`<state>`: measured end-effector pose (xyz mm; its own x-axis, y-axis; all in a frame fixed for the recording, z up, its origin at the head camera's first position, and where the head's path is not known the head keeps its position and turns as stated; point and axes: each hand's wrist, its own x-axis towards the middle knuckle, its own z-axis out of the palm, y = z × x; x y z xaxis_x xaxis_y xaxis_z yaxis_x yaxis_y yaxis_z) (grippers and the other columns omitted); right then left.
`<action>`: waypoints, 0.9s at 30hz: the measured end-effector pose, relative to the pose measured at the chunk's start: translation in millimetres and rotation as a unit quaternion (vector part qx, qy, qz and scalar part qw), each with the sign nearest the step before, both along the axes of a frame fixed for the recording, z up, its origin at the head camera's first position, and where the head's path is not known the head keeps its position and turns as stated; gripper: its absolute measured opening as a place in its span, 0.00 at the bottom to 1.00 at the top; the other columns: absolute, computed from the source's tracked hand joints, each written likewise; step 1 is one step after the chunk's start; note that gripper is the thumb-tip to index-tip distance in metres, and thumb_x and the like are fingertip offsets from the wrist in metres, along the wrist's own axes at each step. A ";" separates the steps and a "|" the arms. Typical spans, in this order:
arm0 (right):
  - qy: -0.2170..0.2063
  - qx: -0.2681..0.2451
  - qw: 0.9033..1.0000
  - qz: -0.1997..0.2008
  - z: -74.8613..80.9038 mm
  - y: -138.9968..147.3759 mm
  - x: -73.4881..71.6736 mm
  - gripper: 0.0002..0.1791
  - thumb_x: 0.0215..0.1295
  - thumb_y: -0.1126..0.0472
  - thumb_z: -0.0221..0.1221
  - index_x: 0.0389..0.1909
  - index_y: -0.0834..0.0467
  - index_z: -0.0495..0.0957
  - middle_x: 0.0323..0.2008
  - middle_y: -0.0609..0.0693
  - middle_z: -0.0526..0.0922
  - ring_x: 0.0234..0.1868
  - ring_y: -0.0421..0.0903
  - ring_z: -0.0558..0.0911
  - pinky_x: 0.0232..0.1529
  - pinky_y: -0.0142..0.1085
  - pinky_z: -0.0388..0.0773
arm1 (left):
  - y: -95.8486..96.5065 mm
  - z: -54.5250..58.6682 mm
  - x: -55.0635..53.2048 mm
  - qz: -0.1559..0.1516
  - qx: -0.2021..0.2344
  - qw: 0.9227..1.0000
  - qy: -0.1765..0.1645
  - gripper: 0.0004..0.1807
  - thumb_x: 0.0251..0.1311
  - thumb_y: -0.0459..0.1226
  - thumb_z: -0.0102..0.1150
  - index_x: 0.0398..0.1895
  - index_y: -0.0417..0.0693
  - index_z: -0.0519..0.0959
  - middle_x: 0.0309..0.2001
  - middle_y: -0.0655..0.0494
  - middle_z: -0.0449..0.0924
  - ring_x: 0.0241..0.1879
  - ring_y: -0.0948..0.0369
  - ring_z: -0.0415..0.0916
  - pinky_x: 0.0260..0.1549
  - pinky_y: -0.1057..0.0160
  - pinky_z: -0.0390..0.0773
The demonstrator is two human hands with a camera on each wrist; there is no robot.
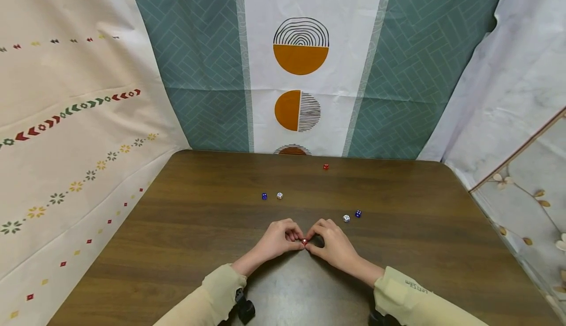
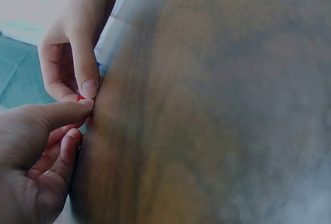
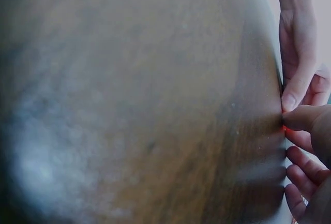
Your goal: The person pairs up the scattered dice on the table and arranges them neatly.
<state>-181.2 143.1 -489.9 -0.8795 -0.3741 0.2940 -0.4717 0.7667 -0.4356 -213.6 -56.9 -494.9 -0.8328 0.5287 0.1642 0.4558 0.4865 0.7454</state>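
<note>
A small red die (image 1: pixel 304 241) is between the fingertips of both hands, low over the table near its middle. From the left, the left hand (image 1: pixel 279 237) pinches it with thumb and index finger. Opposite, the right hand (image 1: pixel 332 242) pinches it the same way, so the two thumbs almost meet. Only a sliver of the red die (image 2: pixel 80 98) shows in the left wrist view, as fingers cover most of it. Beyond the right hand lie a white die (image 1: pixel 347 218) and a blue die (image 1: pixel 358 213), close together.
Farther back on the wooden table (image 1: pixel 199 208) are another blue die (image 1: pixel 264 196) and another white die (image 1: pixel 279 195), side by side. A second red die (image 1: pixel 325 167) lies near the far edge. Patterned cloths (image 1: pixel 203 61) hang behind and beside the table.
</note>
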 end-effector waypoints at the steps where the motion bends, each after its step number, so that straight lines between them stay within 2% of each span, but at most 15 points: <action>1: 0.001 0.000 1.000 0.000 0.0 0.0 -0.1 0.08 0.53 0.55 0.73 0.31 0.45 0.83 0.35 0.38 0.79 0.42 0.38 0.74 0.46 0.39 0.74 | 0.0 0.5 -0.1 0.000 -0.001 1.000 -0.001 0.07 0.50 0.36 0.75 0.30 0.49 0.85 0.30 0.57 0.79 0.28 0.72 0.72 0.32 0.74 0.75; 10: 0.008 0.007 1.000 0.012 1.5 1.9 -2.3 0.09 0.53 0.54 0.73 0.32 0.45 0.82 0.36 0.38 0.78 0.42 0.38 0.73 0.46 0.39 0.74 | 0.5 1.9 -0.4 -0.004 0.000 1.000 -0.006 0.06 0.51 0.36 0.75 0.30 0.49 0.85 0.31 0.57 0.79 0.28 0.72 0.72 0.32 0.74 0.75; 15: -0.037 0.016 0.996 0.075 12.0 9.9 -10.7 0.09 0.57 0.57 0.70 0.37 0.49 0.82 0.38 0.42 0.79 0.42 0.41 0.76 0.45 0.37 0.77 | 0.2 1.4 -0.2 -0.001 -0.003 1.000 -0.004 0.07 0.51 0.36 0.75 0.31 0.50 0.85 0.31 0.57 0.79 0.28 0.71 0.73 0.32 0.74 0.75; 17: -0.068 0.010 0.992 0.105 19.4 15.5 -19.0 0.08 0.58 0.59 0.69 0.38 0.51 0.81 0.38 0.43 0.81 0.41 0.41 0.79 0.43 0.35 0.79 | -0.1 1.8 0.1 -0.002 -0.002 1.000 -0.003 0.07 0.50 0.36 0.75 0.30 0.49 0.85 0.30 0.56 0.79 0.29 0.70 0.73 0.32 0.74 0.75; 20: -0.103 -0.003 0.987 0.126 32.9 23.8 -36.9 0.08 0.61 0.61 0.67 0.40 0.55 0.82 0.37 0.45 0.83 0.37 0.39 0.82 0.40 0.33 0.80 | -0.5 2.6 0.7 -0.004 0.001 1.000 -0.004 0.07 0.50 0.35 0.75 0.30 0.47 0.85 0.30 0.54 0.79 0.29 0.68 0.74 0.31 0.74 0.75; 24: -0.108 0.003 0.988 0.112 52.0 32.9 -68.9 0.08 0.62 0.61 0.66 0.40 0.58 0.82 0.35 0.46 0.85 0.34 0.37 0.81 0.37 0.31 0.80 | -0.5 4.2 1.1 -0.005 0.004 1.000 -0.013 0.07 0.50 0.35 0.75 0.30 0.46 0.85 0.31 0.54 0.80 0.29 0.68 0.74 0.31 0.74 0.75; 27: -0.118 0.009 0.989 0.092 64.9 37.2 -96.0 0.09 0.63 0.61 0.65 0.42 0.60 0.83 0.35 0.48 0.87 0.34 0.39 0.82 0.36 0.33 0.80 | -0.6 4.5 1.2 -0.003 0.003 1.000 -0.022 0.07 0.50 0.35 0.75 0.31 0.48 0.85 0.31 0.56 0.80 0.29 0.70 0.73 0.31 0.74 0.74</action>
